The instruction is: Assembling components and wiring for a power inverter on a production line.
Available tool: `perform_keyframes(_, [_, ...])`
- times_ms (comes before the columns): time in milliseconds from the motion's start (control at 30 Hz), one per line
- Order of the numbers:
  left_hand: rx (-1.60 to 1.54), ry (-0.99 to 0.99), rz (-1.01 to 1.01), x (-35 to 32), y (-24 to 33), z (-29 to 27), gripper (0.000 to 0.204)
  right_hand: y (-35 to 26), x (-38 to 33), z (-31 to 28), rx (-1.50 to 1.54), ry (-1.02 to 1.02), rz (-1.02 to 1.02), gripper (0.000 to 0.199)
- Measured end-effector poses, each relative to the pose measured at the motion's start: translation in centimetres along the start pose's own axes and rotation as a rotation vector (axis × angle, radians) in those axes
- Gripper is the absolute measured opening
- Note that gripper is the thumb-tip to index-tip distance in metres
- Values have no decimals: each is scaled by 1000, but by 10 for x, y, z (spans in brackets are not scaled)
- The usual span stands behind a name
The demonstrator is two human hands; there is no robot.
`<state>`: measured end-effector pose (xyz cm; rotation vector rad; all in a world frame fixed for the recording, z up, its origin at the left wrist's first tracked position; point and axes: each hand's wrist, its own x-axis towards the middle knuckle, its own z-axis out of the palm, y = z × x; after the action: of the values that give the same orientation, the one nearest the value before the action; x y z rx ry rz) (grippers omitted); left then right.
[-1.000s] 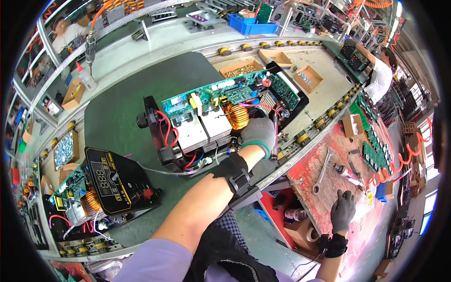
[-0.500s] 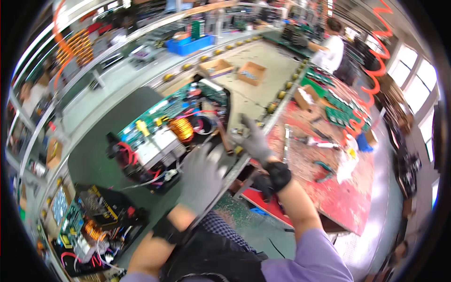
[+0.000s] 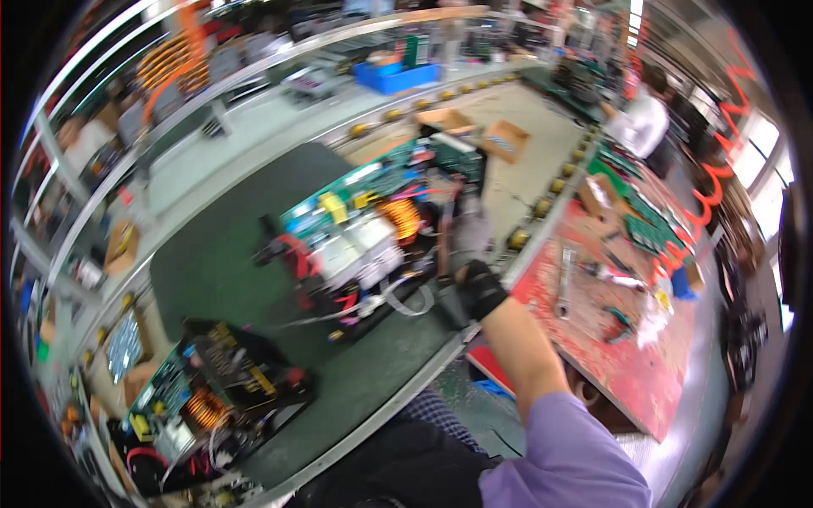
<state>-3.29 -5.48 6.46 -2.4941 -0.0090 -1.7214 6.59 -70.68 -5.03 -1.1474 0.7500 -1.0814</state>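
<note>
Open electronics unit sits mid-desk on the dark green mat, right in front of us: green circuit boards, a copper coil, pale blocks, red and white wires trailing off its near side.

Right hand, grey-gloved with a black wrist strap, is at the unit's right end. The frame is blurred there; we cannot tell how far the fingers are open or whether they grip anything. Left hand not in view.

Handling, as we judge it: heavy for its size, stiff in the frame, fragile on top. Take hold by the black base edges, not by the boards, coil or loose wires, which could snag.

Around it: a second opened unit near left, crowding that side. Cardboard boxes far right on the belt. Red work surface to the right with a wrench and pliers. Another person works far right.
</note>
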Motion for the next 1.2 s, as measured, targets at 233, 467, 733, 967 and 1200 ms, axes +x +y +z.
perform_keyframes(233, [-312,-911,-372,-177,-119,52,46,-6,20,44,255,-52,-12,43])
perform_keyframes(467, [-258,-1002,460,-170,-91,8,36,31,-10,142,293,42,55,56])
perform_keyframes(733, [-724,-1058,280,-75,17,66,30,68,-100,198,-289,-138,-179,60])
perform_keyframes(967, [-1184,-1041,107,-14,159,110,28,-21,-60,75,-463,-680,-272,38])
perform_keyframes(1200, [-1421,-857,-280,-22,257,91,26,-80,-110,-66,-364,-167,-472,31])
